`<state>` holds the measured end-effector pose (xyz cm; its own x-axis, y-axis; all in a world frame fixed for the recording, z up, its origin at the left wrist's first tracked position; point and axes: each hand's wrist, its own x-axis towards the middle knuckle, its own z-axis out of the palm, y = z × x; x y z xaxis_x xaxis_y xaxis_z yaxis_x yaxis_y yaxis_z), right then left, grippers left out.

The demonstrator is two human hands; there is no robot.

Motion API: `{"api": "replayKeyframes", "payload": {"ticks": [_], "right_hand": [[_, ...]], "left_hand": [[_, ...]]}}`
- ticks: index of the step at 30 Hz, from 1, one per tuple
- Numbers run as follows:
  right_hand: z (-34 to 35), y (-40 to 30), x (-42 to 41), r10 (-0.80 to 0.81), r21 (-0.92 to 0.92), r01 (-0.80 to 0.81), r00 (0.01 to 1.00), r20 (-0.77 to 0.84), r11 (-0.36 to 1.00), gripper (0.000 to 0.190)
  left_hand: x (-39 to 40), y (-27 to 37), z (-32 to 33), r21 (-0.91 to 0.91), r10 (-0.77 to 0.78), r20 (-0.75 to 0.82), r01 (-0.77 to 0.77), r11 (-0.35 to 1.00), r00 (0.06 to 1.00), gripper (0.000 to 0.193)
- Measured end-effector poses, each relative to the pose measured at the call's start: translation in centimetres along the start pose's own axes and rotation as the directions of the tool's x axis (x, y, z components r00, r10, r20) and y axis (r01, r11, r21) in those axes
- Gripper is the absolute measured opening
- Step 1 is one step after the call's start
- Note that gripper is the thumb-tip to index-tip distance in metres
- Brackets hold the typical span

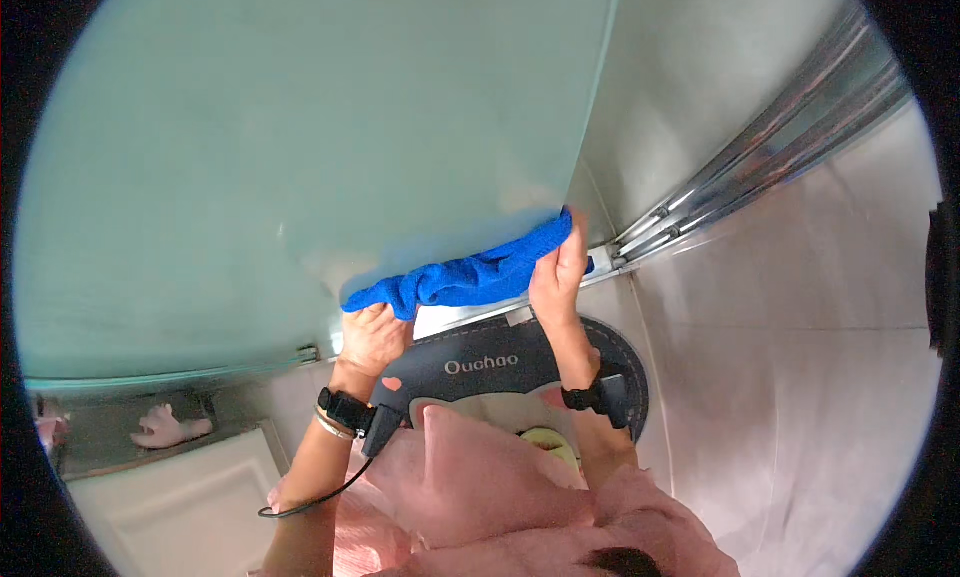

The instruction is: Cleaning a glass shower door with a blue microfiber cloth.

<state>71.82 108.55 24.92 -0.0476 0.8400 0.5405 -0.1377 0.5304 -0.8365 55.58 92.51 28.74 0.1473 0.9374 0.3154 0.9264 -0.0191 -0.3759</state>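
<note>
A blue cloth (pixel 480 277) lies bunched along the lower part of a frosted glass door panel (pixel 337 141). My left hand (pixel 375 338) grips the cloth's left end with curled fingers, close to the glass. At the cloth's right end, my right hand (pixel 561 277) holds it against the free edge of the panel, the thumb on the near side. The fingers behind the cloth are partly hidden. Both wrists carry black strapped devices, and a cable runs from the left one.
A metal door frame (pixel 675 217) rises at the right beside a tiled wall (pixel 795 277). Underfoot lies a dark oval mat (pixel 480 363) bearing writing. Pink slippers (pixel 169 427) stand on a low shelf at the left, above a pale panelled surface (pixel 180 509).
</note>
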Motion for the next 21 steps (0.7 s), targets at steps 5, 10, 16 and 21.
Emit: {"api": "replayKeyframes", "payload": {"ticks": [5,10,16,21], "right_hand": [[-0.3,3.0,-4.1,0.093,-0.145,-0.09,0.995,0.018,0.985,0.024],[1.9,-2.8,-5.2,0.099,-0.292,-0.137,0.985,-0.141,0.946,0.03],[5.6,-10.3,-4.2,-0.179,0.185,0.094,0.832,0.524,0.978,0.023],[3.2,-12.5,-1.5,-0.143,0.248,-0.038,0.73,0.669,0.968,0.02]], "left_hand": [[-1.9,-0.3,1.4,-0.038,0.026,0.173,-0.02,0.999,0.985,0.028],[-1.1,0.3,-0.2,-0.085,-0.037,0.117,0.047,0.995,0.992,0.02],[-1.7,2.6,-4.1,-0.589,-0.538,0.009,0.439,0.678,0.843,0.033],[-1.6,3.3,-6.3,-0.936,-0.846,0.121,0.343,0.077,0.519,0.026]]}}
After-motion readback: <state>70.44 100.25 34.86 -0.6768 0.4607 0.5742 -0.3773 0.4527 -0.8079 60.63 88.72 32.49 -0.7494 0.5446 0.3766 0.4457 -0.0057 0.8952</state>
